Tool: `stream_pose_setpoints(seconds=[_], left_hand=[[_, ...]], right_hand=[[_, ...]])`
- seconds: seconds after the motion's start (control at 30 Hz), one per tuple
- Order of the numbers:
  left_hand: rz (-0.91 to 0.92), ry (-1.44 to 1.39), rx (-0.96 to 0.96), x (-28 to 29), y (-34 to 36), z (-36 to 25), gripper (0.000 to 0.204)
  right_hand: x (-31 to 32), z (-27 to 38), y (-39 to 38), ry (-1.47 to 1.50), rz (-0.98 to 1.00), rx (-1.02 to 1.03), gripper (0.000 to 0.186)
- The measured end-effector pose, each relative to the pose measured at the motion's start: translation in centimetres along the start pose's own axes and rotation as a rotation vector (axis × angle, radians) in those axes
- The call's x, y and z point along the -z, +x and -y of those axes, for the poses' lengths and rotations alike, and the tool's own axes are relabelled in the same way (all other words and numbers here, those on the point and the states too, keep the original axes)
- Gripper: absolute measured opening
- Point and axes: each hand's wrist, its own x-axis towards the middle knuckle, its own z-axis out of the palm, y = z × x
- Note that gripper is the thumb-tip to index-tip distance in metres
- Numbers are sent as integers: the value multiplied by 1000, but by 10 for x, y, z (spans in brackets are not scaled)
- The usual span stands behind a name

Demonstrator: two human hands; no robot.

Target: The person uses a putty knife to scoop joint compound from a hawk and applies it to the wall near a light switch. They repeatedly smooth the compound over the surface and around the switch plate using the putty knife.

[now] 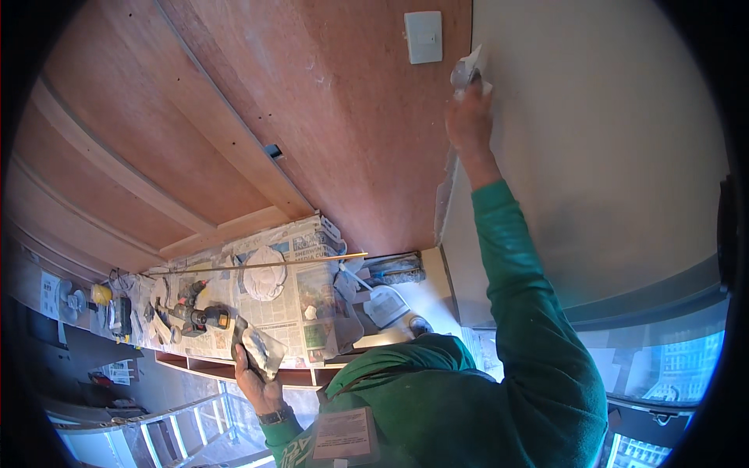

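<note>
My right hand (pixel 470 121) is raised high, its fingers closed around a putty knife (pixel 462 74) smeared with white paste. The blade meets the corner where the reddish wood panel (pixel 367 132) joins the grey wall (pixel 593 156). Low on the left, my left hand (pixel 259 388) is wrapped round a broad filling knife (pixel 265 352) with white filler on its face. Its handle is mostly hidden by the fingers. A white switch plate (pixel 424 37) sits on the panel just left of my right hand.
Newspaper (pixel 277 312) covers a worktop below, carrying a cordless drill (pixel 201 318), a crumpled white cloth (pixel 264 273) and several hand tools. A thin wooden strip (pixel 312 260) lies across it. A white dustpan (pixel 385 306) is near the corner; a metal ladder-like frame (pixel 179 437) stands lower left.
</note>
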Motion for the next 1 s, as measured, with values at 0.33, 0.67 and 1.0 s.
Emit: stream_pose_setpoints(seconds=[0.33,0.67,1.0], left_hand=[[15,66,-96,-6,-16,-14,38],[-129,64,-210,27,-39,-24,44],[-41,96,-152,7,-12,-33,44]], right_hand=[[-84,10,48,-226,-45,-199,67],[-81,-4,78,-96,27,-34,67],[-53,-7,63,57,106,63,54]])
